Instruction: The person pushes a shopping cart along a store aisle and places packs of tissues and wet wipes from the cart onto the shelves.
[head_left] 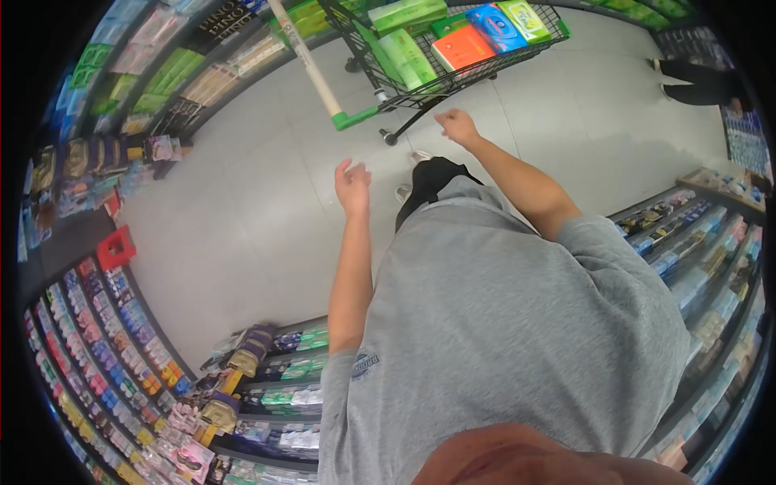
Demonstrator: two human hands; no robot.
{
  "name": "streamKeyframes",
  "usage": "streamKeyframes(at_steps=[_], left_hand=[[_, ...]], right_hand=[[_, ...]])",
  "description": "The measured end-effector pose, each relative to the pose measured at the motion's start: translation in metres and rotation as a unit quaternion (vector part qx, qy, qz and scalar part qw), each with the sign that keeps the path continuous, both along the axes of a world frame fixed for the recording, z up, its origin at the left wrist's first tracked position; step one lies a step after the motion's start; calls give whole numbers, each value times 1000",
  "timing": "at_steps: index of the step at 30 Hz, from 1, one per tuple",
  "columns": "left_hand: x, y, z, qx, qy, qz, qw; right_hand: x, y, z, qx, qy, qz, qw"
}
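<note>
My left hand (353, 186) is raised over the floor, fingers loosely bent and apart, with nothing in it. To its right, my right hand (457, 128) hovers just short of a black wire shopping cart (428, 95), apart from it. Its fingers are half curled and slightly blurred; no object shows in them. In the cart lie green packs (408, 58), an orange pack (463, 51), a blue pack (499, 30) and a yellow-green pack (525, 20). The cart's pale handle bar (304, 56) has a green corner (356, 120) and stands beyond my left hand, untouched.
Stocked shelves (174, 77) curve along the upper left. More shelves stand at the lower left (105, 339) and right (711, 275). A red basket-like container (116, 248) sits at left. At upper right, another person's dark-clothed legs (695, 81) show on the tiled floor (234, 218).
</note>
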State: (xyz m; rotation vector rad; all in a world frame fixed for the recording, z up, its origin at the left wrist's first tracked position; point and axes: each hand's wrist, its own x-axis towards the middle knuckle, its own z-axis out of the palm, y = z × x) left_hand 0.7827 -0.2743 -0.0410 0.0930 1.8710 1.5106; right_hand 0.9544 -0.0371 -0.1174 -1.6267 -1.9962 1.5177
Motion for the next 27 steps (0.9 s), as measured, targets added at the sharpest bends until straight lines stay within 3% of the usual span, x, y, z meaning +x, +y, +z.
streamKeyframes(at_steps=[1, 3, 7, 8, 10, 13, 17, 19, 21, 23, 26, 27], left_hand=[[5, -14, -24, -22, 23, -6, 999], [9, -69, -132, -106, 160, -82, 978], [53, -183, -183, -367, 108, -268, 884], [63, -212, -206, -422, 10, -257, 869], [92, -249, -209, -417, -6, -228, 880], [137, -232, -142, -396, -30, -155, 905], [169, -207, -158, -386, -62, -61, 919], [178, -178, -178, -392, 12, -51, 918], [197, -122, -153, -346, 19, -60, 936], [210, -83, -170, -298, 96, -92, 945], [251, 2, -131, -272, 99, -73, 954], [264, 21, -123, -246, 109, -85, 959]], right_hand=[[22, 2, -10, -8, -18, 29, 999], [65, 14, -33, -46, -113, 86, 989], [143, 23, -45, -106, -209, 104, 967], [158, 24, -42, -118, -235, 98, 960], [185, 23, -32, -133, -205, 79, 967], [221, 25, -35, -164, -164, 52, 971], [276, 39, -48, -174, -142, 68, 972], [305, 53, -47, -168, -130, 78, 974], [342, 58, -49, -107, -107, 84, 985], [392, 70, -75, -78, -111, 116, 984], [470, 93, -95, -31, -127, 196, 972], [494, 93, -95, -64, -150, 169, 972]])
